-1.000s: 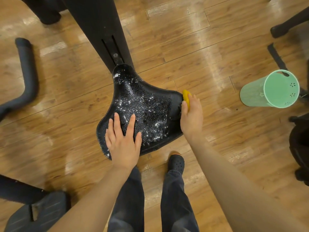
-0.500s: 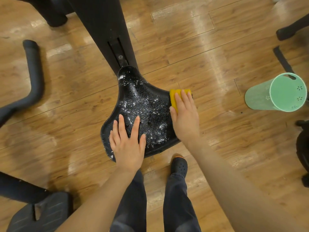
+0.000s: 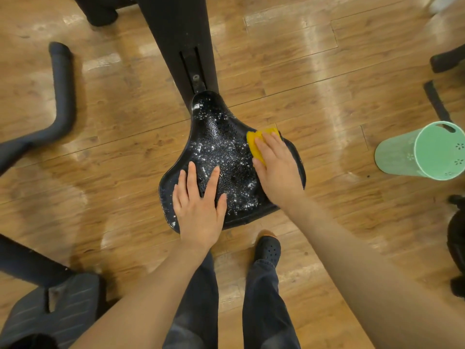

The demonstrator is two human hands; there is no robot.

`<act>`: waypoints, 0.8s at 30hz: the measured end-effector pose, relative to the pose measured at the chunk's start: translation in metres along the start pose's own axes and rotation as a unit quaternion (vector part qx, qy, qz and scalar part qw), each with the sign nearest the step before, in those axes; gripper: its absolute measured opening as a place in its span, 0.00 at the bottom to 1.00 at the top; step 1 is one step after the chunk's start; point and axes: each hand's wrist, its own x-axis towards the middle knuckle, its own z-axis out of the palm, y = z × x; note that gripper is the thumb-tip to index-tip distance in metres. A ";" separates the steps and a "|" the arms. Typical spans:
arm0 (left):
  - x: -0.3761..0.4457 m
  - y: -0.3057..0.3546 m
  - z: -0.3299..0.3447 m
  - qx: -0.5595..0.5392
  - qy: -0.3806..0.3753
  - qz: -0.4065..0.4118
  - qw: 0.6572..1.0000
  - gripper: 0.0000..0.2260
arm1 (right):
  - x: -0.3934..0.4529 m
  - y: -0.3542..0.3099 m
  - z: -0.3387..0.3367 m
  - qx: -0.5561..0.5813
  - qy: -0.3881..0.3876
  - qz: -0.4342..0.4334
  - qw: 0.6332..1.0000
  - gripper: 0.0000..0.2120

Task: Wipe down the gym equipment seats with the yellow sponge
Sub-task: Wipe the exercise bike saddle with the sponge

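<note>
Sponge: the yellow foam sponge [image 3: 256,144] is lying on the right wing of the seat, pinned flat under your right hand [image 3: 276,172]; its long axis is running from near-left to far-right, roughly along that edge.
Right hand: your fingers are lying straight across the sponge, pressing it down rather than curling round it.
Seat: the black textured saddle-shaped bicycle seat [image 3: 224,152] is pointing its narrow nose away from you toward the black upright post [image 3: 186,34], broad end nearest you.
Left hand: your left hand [image 3: 198,207] is resting flat on the near-left wing, fingers spread and relaxed, grasping nothing.
Progress: white foam flecks are covering the centre and nose; by my judgement most of this seat is remaining to be wiped.
Surroundings: a mint-green perforated plastic bucket [image 3: 425,152] is standing well apart on the wooden floor [image 3: 314,79].
</note>
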 end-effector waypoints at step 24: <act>0.000 0.001 0.000 0.009 0.007 0.001 1.000 0.24 | -0.051 -0.024 0.024 -0.051 0.066 0.027 0.996 0.21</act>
